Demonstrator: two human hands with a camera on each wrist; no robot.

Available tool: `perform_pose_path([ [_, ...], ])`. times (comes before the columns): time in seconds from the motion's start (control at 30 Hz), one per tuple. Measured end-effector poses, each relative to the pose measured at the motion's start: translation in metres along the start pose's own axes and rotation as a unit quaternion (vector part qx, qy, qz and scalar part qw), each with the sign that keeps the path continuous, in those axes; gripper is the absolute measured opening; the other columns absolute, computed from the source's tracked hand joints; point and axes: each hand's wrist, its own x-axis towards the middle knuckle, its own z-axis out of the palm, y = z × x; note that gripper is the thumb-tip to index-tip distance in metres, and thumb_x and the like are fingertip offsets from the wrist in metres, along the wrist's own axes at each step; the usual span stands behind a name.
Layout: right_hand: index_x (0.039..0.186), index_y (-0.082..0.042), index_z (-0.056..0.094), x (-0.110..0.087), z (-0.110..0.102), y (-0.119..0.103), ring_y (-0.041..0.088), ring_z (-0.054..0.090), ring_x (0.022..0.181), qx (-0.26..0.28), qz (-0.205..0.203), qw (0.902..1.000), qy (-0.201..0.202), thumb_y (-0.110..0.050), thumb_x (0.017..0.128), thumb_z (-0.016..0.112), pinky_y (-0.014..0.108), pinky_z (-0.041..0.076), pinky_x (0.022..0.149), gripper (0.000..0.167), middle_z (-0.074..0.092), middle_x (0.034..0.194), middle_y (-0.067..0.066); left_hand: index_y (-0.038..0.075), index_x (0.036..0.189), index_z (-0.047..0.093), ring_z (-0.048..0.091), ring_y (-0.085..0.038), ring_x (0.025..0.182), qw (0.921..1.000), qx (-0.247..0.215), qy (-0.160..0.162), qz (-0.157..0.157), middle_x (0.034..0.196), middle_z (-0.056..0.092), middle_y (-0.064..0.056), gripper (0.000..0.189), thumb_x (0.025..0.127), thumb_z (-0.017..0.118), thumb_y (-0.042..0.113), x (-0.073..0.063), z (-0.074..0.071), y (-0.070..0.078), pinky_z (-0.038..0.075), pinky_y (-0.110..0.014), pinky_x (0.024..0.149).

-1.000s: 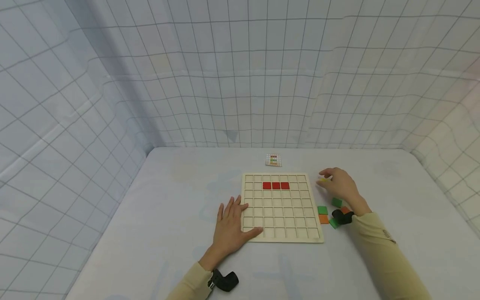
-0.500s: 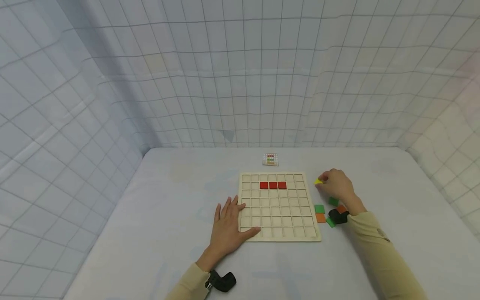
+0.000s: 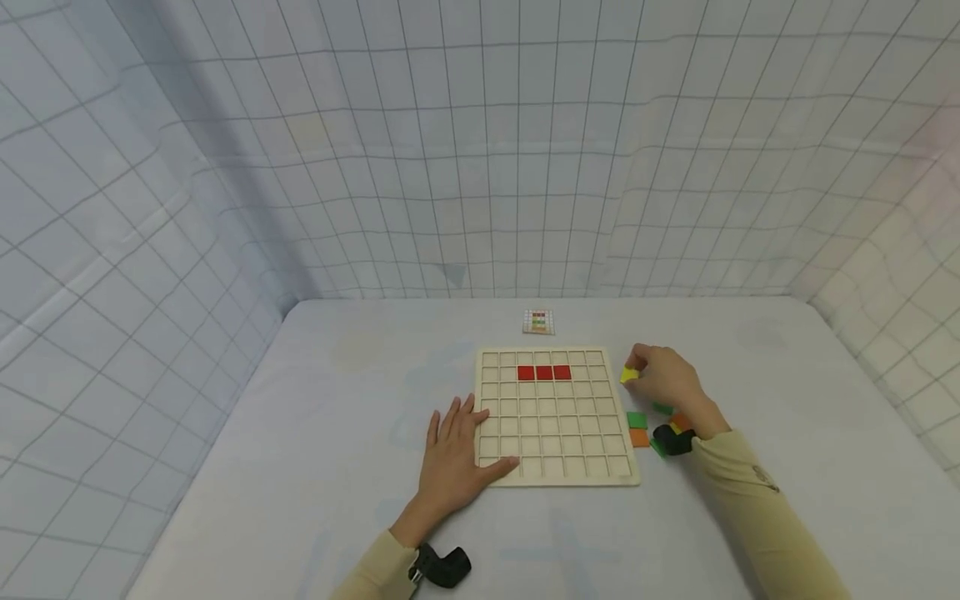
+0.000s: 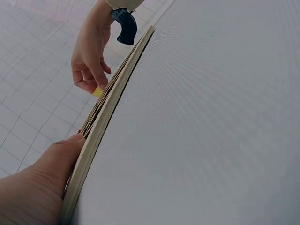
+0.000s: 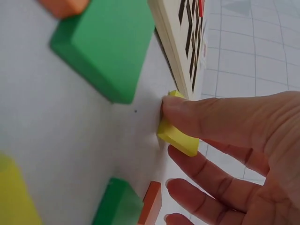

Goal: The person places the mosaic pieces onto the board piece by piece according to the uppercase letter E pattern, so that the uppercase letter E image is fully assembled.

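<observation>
A cream board with a square grid (image 3: 551, 481) lies on the white table, with a row of three red tiles (image 3: 543, 373) set in its second row from the back. My left hand (image 3: 452, 471) rests on the board's left side, fingers spread and thumb lying over the front-left corner. Just beyond the right edge, my right hand (image 3: 667, 379) pinches a yellow tile (image 5: 179, 138) between thumb and fingers. In the right wrist view that tile is down by the table surface, close to the board's side, with the thumb covering part of it.
Right of the board lie a green tile (image 3: 637, 420), an orange tile (image 3: 639, 438) and several others partly hidden under the right wrist. A small card with a coloured grid pattern (image 3: 538, 322) sits behind the board. Grid-patterned white curtains (image 3: 450, 167) enclose the table.
My right hand has moved slightly left and towards me with the yellow tile, which shows more plainly now. The left hand stays on the board. The head view has shifted a little.
</observation>
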Motion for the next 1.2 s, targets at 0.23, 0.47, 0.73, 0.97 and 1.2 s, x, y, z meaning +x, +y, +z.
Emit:
perform_pose_path([
  [0.23, 0.083, -0.009, 0.059, -0.005, 0.005, -0.004, 0.020, 0.052, 0.063, 0.029, -0.006, 0.9995, 0.010, -0.012, 0.083, 0.069, 0.033, 0.042, 0.054, 0.010, 0.062, 0.082, 0.005, 0.009, 0.133, 0.046, 0.018, -0.029, 0.140, 1.0000, 0.001, 0.001, -0.002, 0.151, 0.029, -0.012, 0.085, 0.076, 0.062, 0.069, -0.002, -0.001, 0.000, 0.006, -0.052, 0.111],
  [0.47, 0.088, -0.005, 0.060, -0.011, 0.012, -0.015, 0.019, 0.053, 0.069, 0.064, -0.047, 0.9953, 0.055, -0.004, 0.084, 0.068, 0.032, 0.044, 0.057, 0.009, 0.060, 0.080, 0.004, 0.010, 0.134, 0.045, 0.016, -0.027, 0.141, 0.9999, 0.007, -0.005, -0.010, 0.152, 0.027, -0.011, 0.085, 0.076, 0.060, 0.070, -0.005, -0.002, 0.001, 0.003, -0.049, 0.112],
  [0.73, 0.086, -0.006, 0.062, -0.007, 0.019, -0.041, 0.015, 0.054, 0.069, 0.107, -0.131, 0.9841, 0.056, -0.003, 0.083, 0.072, 0.032, 0.046, 0.062, 0.011, 0.058, 0.079, 0.000, 0.010, 0.134, 0.045, 0.015, -0.027, 0.141, 0.9999, 0.004, -0.010, -0.011, 0.152, 0.027, -0.011, 0.085, 0.076, 0.061, 0.070, 0.000, -0.003, 0.004, 0.002, -0.048, 0.112],
  [0.97, 0.087, -0.007, 0.064, 0.002, 0.038, -0.071, 0.012, 0.055, 0.070, 0.139, -0.158, 0.9777, 0.004, -0.001, 0.083, 0.070, 0.030, 0.048, 0.063, 0.009, 0.061, 0.081, -0.002, 0.010, 0.134, 0.046, 0.016, -0.028, 0.141, 0.9998, 0.013, -0.011, -0.011, 0.152, 0.028, -0.011, 0.085, 0.076, 0.061, 0.070, 0.000, -0.005, 0.004, 0.004, -0.049, 0.112],
  [1.2, 0.088, -0.005, 0.066, 0.013, 0.051, -0.094, 0.012, 0.055, 0.071, 0.161, -0.168, 0.9725, -0.020, 0.003, 0.082, 0.065, 0.029, 0.048, 0.066, 0.011, 0.063, 0.082, 0.001, 0.010, 0.134, 0.046, 0.016, -0.027, 0.141, 0.9997, 0.013, -0.014, -0.013, 0.152, 0.028, -0.010, 0.085, 0.077, 0.058, 0.072, -0.001, -0.003, 0.004, 0.003, -0.048, 0.112],
])
